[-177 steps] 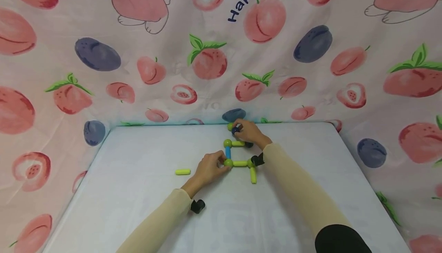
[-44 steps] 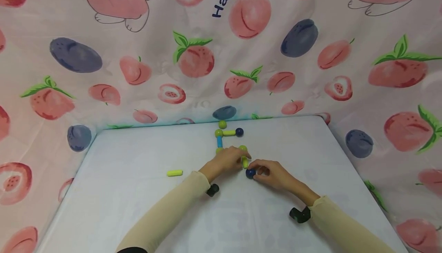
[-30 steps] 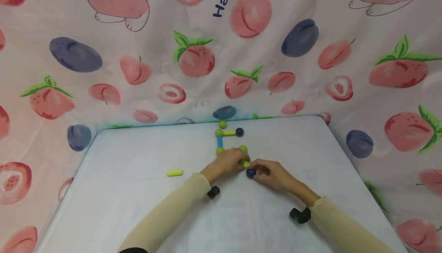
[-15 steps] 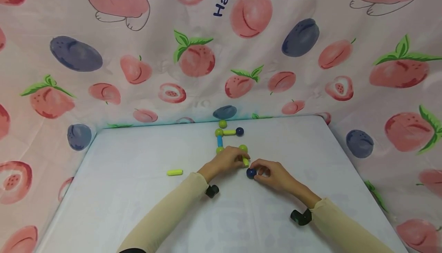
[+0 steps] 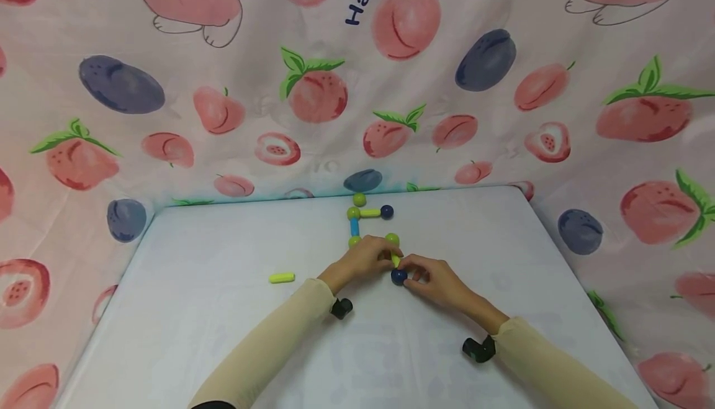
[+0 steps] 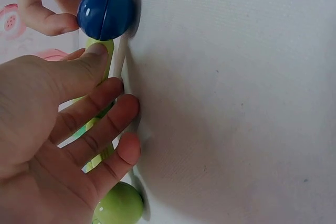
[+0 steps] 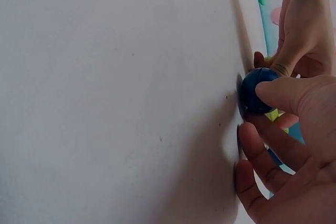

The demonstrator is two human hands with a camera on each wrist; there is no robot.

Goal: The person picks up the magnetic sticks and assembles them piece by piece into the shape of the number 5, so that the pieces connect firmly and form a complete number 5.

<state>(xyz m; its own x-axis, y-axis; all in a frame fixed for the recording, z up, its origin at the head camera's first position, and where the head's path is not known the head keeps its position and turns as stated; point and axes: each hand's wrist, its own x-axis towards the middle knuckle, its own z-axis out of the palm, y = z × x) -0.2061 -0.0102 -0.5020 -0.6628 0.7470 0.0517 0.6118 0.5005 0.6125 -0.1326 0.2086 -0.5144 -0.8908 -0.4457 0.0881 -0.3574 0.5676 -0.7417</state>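
Observation:
My right hand (image 5: pixel 438 282) pinches a dark blue ball (image 6: pixel 106 12) between thumb and fingers, low over the table. The ball meets the near end of a yellow-green rod (image 5: pixel 395 260). That rod is pinched by my left hand (image 5: pixel 365 257), whose other fingers spread loosely in the left wrist view. At the rod's far end sits a green ball (image 5: pixel 393 239). The left hand covers the part between it and another green ball (image 5: pixel 354 241). From there a blue rod (image 5: pixel 354 227) leads to a third green ball (image 5: pixel 354 213).
A second yellow-green rod (image 5: pixel 370 213) joins the far corner ball to another dark blue ball (image 5: pixel 386 212). Behind it a loose green ball (image 5: pixel 360 199) lies near the table's back edge. A loose yellow-green rod (image 5: pixel 282 278) lies left of the hands on the white table (image 5: pixel 212 322).
Since about six seconds ago, the right hand has brought a dark blue ball from the back edge to the near rod. In the last half second it shifted left against the rod's end.

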